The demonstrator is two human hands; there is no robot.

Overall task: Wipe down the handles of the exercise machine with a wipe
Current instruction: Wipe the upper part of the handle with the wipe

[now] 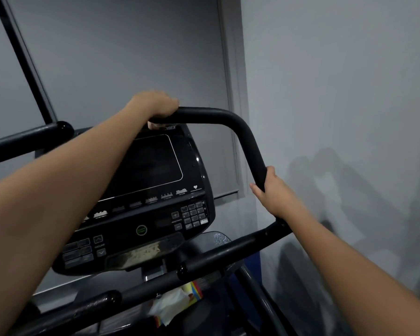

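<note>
A person's left hand (155,106) curls over the top of the exercise machine's black curved handle (230,122), a scrap of pale wipe (154,125) just showing beneath the fingers, while the right hand (273,192) grips the same bar lower down on the right, thumb wrapped across it. Behind the handle sits the dark console (155,190), its screen unlit; the partly hidden brand lettering near the top appears to read "CYBEX", and a green-ringed round button (141,230) glows beside a number keypad (194,214). Below, near the machine's frame, lies a wipes packet (177,304) with colourful print, a white sheet protruding. A grey wall (337,81) stands to the right.
</note>
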